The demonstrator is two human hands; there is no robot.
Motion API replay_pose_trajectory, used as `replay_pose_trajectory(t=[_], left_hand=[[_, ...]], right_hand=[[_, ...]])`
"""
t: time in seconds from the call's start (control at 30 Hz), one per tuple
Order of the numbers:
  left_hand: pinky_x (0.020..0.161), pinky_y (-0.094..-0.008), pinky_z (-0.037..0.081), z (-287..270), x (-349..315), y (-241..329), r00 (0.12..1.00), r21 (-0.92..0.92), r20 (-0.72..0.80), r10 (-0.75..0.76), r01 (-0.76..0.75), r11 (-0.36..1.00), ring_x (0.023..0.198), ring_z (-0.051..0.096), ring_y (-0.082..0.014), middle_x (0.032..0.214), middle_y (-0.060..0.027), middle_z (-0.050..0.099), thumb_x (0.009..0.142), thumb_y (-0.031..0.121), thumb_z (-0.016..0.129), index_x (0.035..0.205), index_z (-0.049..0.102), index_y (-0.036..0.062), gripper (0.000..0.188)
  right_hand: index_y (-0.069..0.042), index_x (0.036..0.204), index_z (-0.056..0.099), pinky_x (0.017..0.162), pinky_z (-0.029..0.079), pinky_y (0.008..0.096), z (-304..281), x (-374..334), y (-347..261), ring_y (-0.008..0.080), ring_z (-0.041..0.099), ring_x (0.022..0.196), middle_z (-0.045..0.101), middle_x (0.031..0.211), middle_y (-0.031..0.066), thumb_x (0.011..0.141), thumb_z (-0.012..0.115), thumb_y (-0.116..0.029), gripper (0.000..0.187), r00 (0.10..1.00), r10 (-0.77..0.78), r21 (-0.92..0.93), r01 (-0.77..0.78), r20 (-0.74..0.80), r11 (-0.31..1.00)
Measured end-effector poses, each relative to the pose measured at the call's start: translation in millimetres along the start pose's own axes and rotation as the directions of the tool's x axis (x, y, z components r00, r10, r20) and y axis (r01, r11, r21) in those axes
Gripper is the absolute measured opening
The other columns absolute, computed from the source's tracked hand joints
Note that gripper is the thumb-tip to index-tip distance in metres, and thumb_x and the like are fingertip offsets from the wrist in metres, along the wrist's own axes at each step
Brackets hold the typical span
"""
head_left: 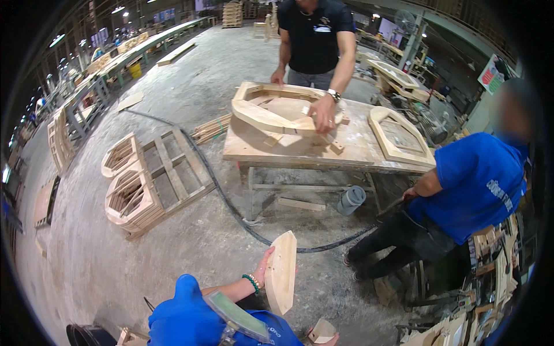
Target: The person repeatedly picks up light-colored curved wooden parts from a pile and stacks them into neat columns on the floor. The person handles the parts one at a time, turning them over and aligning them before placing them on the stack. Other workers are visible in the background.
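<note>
A pale, angled wooden frame piece (281, 274) stands roughly upright at the lower middle. My left hand (265, 269), with beaded bracelets at the wrist, is closed on its left edge; some of the fingers are hidden behind the wood. At the bottom edge, my right hand (332, 339) shows only in part and grips a small wooden piece (322, 331). Beyond my hands, a person in a dark shirt handles a many-sided wooden frame (254, 117) on the workbench (277, 152), one edge of it raised.
Another wooden frame (398, 135) lies on the bench's right end. A person in blue (476, 179) stands at the right. A black hose (234, 216) curves across the floor to a grey bucket (351, 200) under the bench. Stacked frames (135, 196) rest on a pallet (179, 167) at left.
</note>
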State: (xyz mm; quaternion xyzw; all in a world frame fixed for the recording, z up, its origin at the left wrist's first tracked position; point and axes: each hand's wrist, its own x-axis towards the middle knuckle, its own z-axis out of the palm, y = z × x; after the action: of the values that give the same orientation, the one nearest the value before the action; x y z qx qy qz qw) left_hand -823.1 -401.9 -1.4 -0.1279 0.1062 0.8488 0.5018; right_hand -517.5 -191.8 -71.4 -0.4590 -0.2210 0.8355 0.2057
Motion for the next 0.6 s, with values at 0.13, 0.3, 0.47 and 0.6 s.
replay_pose_trajectory(t=[0.13,0.3,0.47,0.6], left_hand=[[0.097,-0.0524,0.04,-12,-43,27,0.99,-0.014,-0.003,0.141,-0.141,0.99,0.111,0.052,-0.0402,0.124,-0.0269,0.05,0.079,0.064,0.047,0.136,0.038,0.004,0.083],[0.093,-0.0497,0.044,-33,-94,55,0.932,-0.011,-0.059,0.357,-0.358,0.934,0.104,0.056,-0.04,0.119,-0.0265,0.054,0.08,0.062,0.048,0.13,0.043,0.0012,0.079],[0.09,-0.0481,0.046,-38,-125,72,0.874,-0.047,-0.153,0.461,-0.472,0.88,0.097,0.059,-0.0386,0.113,-0.0269,0.057,0.081,0.061,0.049,0.125,0.046,-0.0007,0.076],[0.094,-0.048,0.043,-31,-150,82,0.905,-0.157,-0.062,0.421,-0.425,0.892,0.104,0.056,-0.0381,0.118,-0.0262,0.055,0.082,0.062,0.047,0.128,0.045,0.0001,0.077]], right_hand=[[-0.014,0.108,0.055,0.06,0.046,0.0547,29,22,-1,0.0346,0.056,0.083,0.058,0.099,0.0079,0.084,0.034,-0.06,0.055,0.989,0.123,0.026,-0.121,-0.081,0.992],[-0.012,0.115,0.05,0.067,0.043,0.0527,107,35,18,0.0351,0.052,0.09,0.053,0.106,0.0112,0.081,0.038,-0.062,0.062,0.973,0.219,0.046,-0.217,-0.066,0.975],[-0.01,0.123,0.046,0.077,0.041,0.0535,159,40,50,0.0342,0.048,0.101,0.05,0.117,0.0126,0.082,0.035,-0.06,0.065,0.954,0.292,-0.073,-0.288,0.062,0.955],[-0.008,0.128,0.043,0.084,0.039,0.0541,172,38,69,0.0335,0.045,0.111,0.048,0.125,0.0138,0.083,0.033,-0.058,0.068,0.928,0.349,-0.145,-0.33,0.128,0.933]])
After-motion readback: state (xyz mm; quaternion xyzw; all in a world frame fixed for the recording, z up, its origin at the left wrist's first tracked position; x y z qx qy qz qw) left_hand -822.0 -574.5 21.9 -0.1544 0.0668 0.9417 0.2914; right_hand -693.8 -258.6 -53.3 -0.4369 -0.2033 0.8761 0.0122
